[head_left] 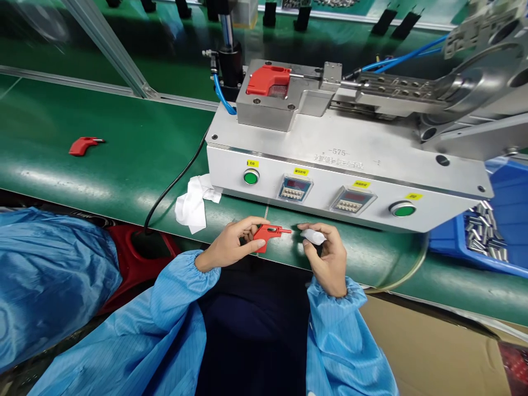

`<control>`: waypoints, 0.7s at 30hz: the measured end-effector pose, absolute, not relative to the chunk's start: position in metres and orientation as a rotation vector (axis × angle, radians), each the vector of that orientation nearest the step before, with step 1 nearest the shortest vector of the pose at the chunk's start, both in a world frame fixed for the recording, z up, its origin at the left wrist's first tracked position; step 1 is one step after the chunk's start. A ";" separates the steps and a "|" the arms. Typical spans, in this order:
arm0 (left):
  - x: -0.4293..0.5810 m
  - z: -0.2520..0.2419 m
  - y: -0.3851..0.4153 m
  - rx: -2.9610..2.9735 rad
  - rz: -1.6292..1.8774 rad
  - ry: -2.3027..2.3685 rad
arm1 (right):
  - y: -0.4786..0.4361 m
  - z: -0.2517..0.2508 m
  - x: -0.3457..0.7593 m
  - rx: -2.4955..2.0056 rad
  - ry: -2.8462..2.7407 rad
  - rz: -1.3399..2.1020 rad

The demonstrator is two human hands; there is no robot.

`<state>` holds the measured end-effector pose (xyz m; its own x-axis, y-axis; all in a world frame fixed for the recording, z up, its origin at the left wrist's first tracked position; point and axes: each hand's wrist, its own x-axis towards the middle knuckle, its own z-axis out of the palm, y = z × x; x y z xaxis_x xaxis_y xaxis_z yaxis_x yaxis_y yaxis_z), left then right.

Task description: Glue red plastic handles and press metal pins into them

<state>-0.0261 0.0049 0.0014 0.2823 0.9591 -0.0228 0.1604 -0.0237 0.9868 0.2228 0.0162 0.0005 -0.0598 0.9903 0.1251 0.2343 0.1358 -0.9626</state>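
My left hand [231, 245] pinches a small red plastic trigger-shaped part [268, 234] at the near edge of the green belt, its thin nozzle pointing right. My right hand [328, 258] is closed round a small white piece [312, 237], held just right of the nozzle tip without touching it. A second red part [268, 80] sits in the metal fixture on top of the grey press machine [350, 159]. A third red part [82, 145] lies alone on the belt at the far left.
The machine front carries two green buttons [251, 177] and two digital counters. A crumpled white cloth [193, 204] and a black cable lie left of it. A blue bin of metal pins [487, 231] stands at right. A cardboard box [437, 346] sits below right.
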 end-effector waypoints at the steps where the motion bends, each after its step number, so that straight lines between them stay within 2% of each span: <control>1: -0.026 0.001 0.005 1.444 0.927 1.098 | 0.016 0.000 0.223 -1.258 -1.478 1.021; 21: -0.026 0.003 0.006 1.464 0.874 1.106 | 0.014 -0.001 0.223 -1.302 -1.495 0.967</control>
